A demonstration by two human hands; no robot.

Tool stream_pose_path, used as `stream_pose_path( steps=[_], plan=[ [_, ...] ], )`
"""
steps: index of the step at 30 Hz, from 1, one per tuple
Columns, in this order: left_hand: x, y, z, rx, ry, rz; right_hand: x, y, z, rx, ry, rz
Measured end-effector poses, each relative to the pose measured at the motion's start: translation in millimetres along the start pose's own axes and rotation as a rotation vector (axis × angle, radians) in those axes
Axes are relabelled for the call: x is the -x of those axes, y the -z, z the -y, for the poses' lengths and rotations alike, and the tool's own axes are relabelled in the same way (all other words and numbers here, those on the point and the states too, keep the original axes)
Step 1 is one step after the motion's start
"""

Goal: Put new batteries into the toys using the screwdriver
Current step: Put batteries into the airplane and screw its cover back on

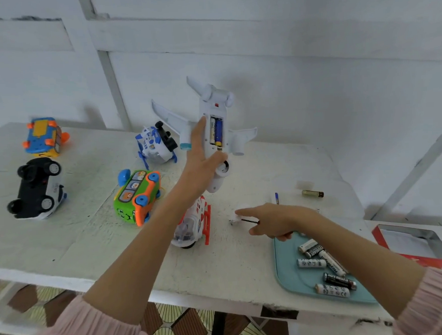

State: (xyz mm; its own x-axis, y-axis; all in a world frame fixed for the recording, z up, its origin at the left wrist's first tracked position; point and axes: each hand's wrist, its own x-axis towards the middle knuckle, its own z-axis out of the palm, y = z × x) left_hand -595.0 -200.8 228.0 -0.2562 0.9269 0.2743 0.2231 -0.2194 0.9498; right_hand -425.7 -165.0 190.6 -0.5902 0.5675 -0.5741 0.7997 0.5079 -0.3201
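While the left hand (pixel 201 158) holds the white toy plane (pixel 213 131) up off the table (pixel 89 244), belly toward the camera, the battery bay stands uncovered with two batteries (pixel 217 131) seated side by side along the fuselage. Left thumb and fingers wrap the body just below the bay; nose points down, tail up, long axis near vertical with a slight lean.

Right hand (pixel 273 220) is low over the table, forefinger stretched out to the left, other fingers curled round the screwdriver (pixel 247 221). Its dark shaft runs roughly level, tip pointing left toward a small white piece (pixel 240 213) on the tabletop. Likely the bay cover, but too pale against the surface to be sure. A screw cannot be made out.

Key relation: the white piece lies just left of the right forefinger, touching or nearly so; the open bay is up and to the left of it, well above the table. The right hand is much the nearer to the piece; the left is occupied.

Judgement: cells look fitted, so closing the bay comes next.

Elsewhere: loose battery (pixel 312 193) beyond the right hand; teal tray (pixel 287 267) of batteries under the right forearm; green bus (pixel 135 197), black-and-white car (pixel 37 189) and other toys to the left.
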Motion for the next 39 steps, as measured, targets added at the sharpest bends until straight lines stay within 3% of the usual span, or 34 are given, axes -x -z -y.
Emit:
stream_pose_path(
  steps=[6, 11, 14, 19, 23, 39],
  plan=[
    [-2.0, 2.2, 0.6, -0.003, -0.033, 0.009, 19.1, 8.2, 2.4, 0.074, -0.104, 0.18],
    [-3.4, -2.3, 3.6, -0.001, -0.039, 0.028, 44.2, 22.6, 3.2, 0.134, -0.117, 0.144],
    [-2.1, -5.5, 4.4, -0.035, -0.051, 0.076, 65.0, 41.3, -3.0, 0.097, -0.067, -0.029],
    [-1.3, -13.3, 3.8, -0.071, -0.127, 0.139, 96.8, 74.4, -16.3, -0.144, 0.091, -0.57],
    [0.9, -25.7, 3.0, -0.068, -0.159, 0.186, 94.2, 74.2, -19.7, -0.135, 0.129, -0.922],
    [-1.4, -61.3, -3.0, -0.065, -0.187, 0.221, 98.3, 51.3, -29.9, -0.102, 0.07, -0.983]
  ],
)
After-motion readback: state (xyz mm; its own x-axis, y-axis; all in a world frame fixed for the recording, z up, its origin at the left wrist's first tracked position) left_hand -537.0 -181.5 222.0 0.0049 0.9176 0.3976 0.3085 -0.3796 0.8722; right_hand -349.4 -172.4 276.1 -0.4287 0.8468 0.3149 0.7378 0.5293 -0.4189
